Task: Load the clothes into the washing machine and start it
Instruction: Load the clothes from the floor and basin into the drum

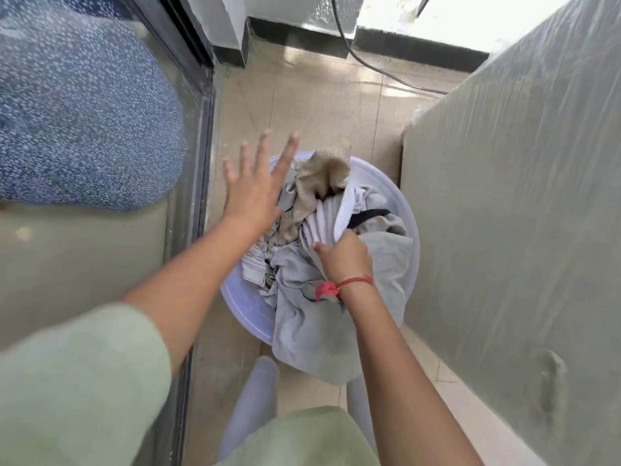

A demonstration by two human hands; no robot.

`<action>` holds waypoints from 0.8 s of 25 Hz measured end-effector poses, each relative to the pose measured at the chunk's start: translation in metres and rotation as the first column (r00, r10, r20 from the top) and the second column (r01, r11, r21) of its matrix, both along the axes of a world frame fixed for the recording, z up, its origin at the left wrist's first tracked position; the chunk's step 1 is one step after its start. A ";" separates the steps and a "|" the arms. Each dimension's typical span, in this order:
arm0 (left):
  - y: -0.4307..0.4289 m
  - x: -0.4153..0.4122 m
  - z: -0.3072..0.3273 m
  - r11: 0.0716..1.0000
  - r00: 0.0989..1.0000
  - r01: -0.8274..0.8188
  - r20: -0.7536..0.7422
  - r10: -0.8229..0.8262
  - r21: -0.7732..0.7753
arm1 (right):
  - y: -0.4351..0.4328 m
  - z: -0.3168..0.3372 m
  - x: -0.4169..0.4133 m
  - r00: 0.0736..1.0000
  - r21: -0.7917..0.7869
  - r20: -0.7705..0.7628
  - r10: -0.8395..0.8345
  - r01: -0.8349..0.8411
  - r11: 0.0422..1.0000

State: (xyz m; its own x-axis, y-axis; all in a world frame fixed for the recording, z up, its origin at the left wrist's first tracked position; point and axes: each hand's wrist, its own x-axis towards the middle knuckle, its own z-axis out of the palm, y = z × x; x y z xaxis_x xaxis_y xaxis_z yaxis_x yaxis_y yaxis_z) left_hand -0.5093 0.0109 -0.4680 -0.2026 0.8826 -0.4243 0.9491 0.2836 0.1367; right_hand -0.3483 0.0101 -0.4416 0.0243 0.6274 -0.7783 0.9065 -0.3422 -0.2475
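Floor-level basin (pixel 247 311) held clothes (pixel 295 317) I judged soft, light, graspable anywhere; right grip (pixel 342 257) pinched a white fold (pixel 322 223), left grip (pixel 252 193) spread at ten o'clock.

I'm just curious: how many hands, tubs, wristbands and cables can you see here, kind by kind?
Bare hands: 2 (left hand spread open, right hand gripping the white ribbed cloth)
Round lavender plastic tub, holding clothes: 1
Red thread wristband: 1
Black cable: 1
Total: 5
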 end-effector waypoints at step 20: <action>0.034 0.005 -0.020 0.966 0.991 -0.134 -0.059 0.123 -0.223 | -0.024 0.142 0.048 0.782 0.095 -0.597 -0.181 0.292 0.952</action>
State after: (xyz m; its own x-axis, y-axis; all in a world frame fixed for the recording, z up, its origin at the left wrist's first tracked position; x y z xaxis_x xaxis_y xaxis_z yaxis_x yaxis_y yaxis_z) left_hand -0.5044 0.0454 -0.4876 -0.3312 0.7300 -0.5978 0.9064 0.4223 0.0135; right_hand -0.3003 -0.0136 -0.2996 -0.2263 0.7861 -0.5752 0.4721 -0.4280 -0.7707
